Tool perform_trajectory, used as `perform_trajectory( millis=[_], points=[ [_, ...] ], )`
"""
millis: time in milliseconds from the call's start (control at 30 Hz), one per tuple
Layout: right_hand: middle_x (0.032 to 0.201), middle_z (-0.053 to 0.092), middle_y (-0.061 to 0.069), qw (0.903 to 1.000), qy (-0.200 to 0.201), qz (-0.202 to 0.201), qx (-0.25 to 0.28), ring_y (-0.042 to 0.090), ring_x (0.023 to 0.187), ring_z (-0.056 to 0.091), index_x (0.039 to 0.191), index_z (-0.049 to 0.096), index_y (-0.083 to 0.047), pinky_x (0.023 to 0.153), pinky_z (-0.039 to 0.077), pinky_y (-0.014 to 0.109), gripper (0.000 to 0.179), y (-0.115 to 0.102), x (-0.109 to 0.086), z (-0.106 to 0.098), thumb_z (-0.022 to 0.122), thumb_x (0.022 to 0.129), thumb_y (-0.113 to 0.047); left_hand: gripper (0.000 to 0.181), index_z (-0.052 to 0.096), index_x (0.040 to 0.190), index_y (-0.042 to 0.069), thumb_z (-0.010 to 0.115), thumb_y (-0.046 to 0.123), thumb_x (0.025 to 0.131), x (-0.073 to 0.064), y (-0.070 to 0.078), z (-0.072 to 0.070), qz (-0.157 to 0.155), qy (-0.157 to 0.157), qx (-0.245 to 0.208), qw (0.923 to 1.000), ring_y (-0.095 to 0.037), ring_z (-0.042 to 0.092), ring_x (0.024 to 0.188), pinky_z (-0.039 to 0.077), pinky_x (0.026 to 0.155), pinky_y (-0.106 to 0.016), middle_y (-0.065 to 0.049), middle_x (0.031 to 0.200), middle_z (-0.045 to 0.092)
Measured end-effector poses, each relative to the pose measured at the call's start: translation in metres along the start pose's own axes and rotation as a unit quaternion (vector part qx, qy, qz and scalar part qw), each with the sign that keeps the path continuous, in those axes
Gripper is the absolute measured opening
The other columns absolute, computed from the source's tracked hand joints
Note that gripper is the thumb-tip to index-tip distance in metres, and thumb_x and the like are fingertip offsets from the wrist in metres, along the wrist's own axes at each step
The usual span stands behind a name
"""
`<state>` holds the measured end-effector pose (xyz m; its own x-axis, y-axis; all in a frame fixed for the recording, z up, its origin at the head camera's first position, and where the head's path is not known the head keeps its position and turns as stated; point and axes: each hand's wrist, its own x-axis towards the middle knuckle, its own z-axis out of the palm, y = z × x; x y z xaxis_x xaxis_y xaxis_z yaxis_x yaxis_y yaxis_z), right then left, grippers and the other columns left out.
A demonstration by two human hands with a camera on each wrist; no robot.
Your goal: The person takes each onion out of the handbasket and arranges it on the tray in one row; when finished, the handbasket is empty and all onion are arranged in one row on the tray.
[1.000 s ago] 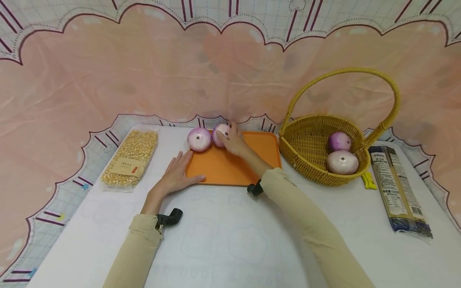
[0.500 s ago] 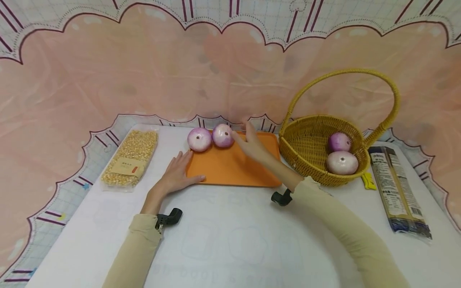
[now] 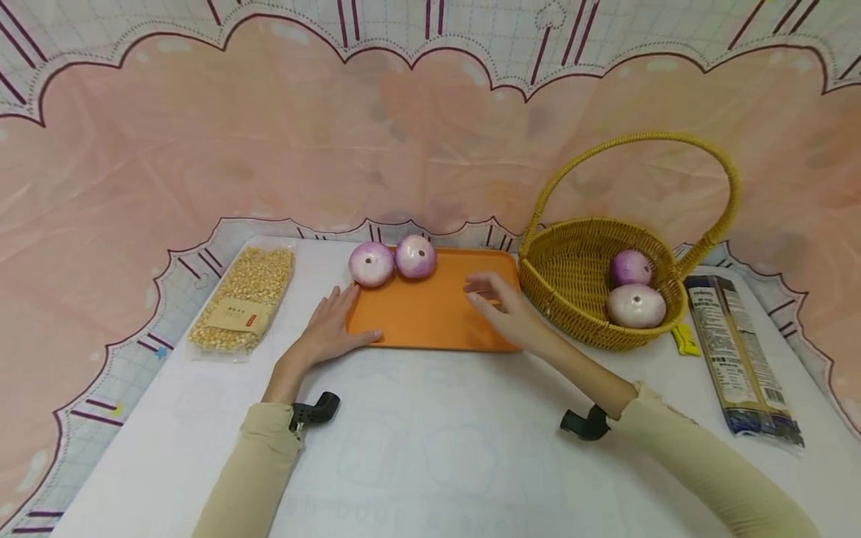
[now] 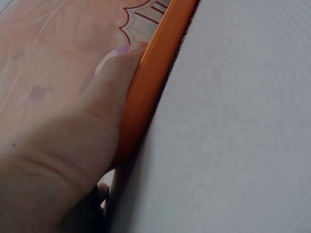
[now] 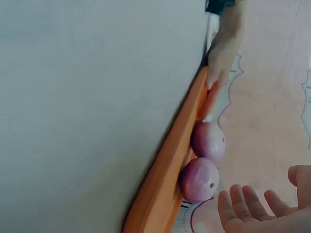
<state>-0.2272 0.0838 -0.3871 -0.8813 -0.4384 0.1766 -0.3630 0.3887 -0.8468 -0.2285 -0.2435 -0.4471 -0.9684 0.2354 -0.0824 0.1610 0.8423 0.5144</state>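
Note:
Two purple-white onions, a left one and a right one, sit side by side at the back left of an orange tray. My left hand rests at the tray's front left corner, fingers along the left edge. In the left wrist view its thumb lies on the tray's rim. Over the tray's right part is my right hand, holding nothing, its fingers loosely bent. The right wrist view shows that hand's fingers apart from the paired onions.
Right of the tray stands a tall-handled wicker basket with a purple onion and a paler onion inside. Beside it lie a small yellow packet and a long dark package. A bag of corn kernels lies at left.
My right hand has let go of the right onion on the tray and drawn back to the right and nearer to me. The left hand has stayed in place.

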Motion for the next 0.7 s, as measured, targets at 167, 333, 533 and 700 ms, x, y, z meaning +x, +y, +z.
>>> perform_trajectory(
  millis=[167,333,533,700],
  points=[
    [0.127,0.06,0.022,0.9999,-0.016,0.002,-0.004,0.031,0.117,0.059,0.132,0.049,-0.002,0.103,0.048,0.049,0.035,0.003,-0.016,-0.007,0.05,0.101,-0.02,0.108,0.01,0.156,0.004,0.065,0.06,0.082,-0.001,0.0,-0.001,0.003,0.003,-0.001,1.0,-0.037,-0.001,0.152,-0.002,0.124,-0.054,-0.015,0.164,0.01],
    [0.126,0.061,0.021,0.9999,-0.01,0.006,0.001,0.03,0.116,0.06,0.131,0.05,-0.004,0.103,0.047,0.05,0.035,0.007,-0.022,-0.009,0.051,0.101,-0.022,0.106,0.012,0.156,0.004,0.065,0.059,0.083,-0.001,-0.001,0.0,0.005,0.007,0.001,1.0,-0.038,-0.001,0.152,-0.002,0.124,-0.053,-0.015,0.164,0.01],
    [0.127,0.06,0.021,0.9998,-0.011,0.015,0.009,0.031,0.117,0.06,0.132,0.05,-0.005,0.102,0.048,0.051,0.035,0.008,-0.029,-0.012,0.052,0.101,-0.022,0.106,0.012,0.156,0.004,0.065,0.059,0.083,-0.002,-0.001,0.001,0.006,0.006,0.0,1.0,-0.038,-0.001,0.152,-0.002,0.124,-0.053,-0.016,0.164,0.01],
    [0.128,0.06,0.019,0.9997,-0.014,0.017,0.014,0.031,0.117,0.06,0.132,0.051,-0.006,0.103,0.047,0.05,0.035,0.008,-0.036,-0.015,0.052,0.101,-0.022,0.106,0.012,0.155,0.003,0.065,0.059,0.083,-0.001,-0.001,0.001,0.008,0.009,0.002,0.9999,-0.039,0.0,0.152,-0.002,0.124,-0.053,-0.016,0.164,0.011]
  ],
)
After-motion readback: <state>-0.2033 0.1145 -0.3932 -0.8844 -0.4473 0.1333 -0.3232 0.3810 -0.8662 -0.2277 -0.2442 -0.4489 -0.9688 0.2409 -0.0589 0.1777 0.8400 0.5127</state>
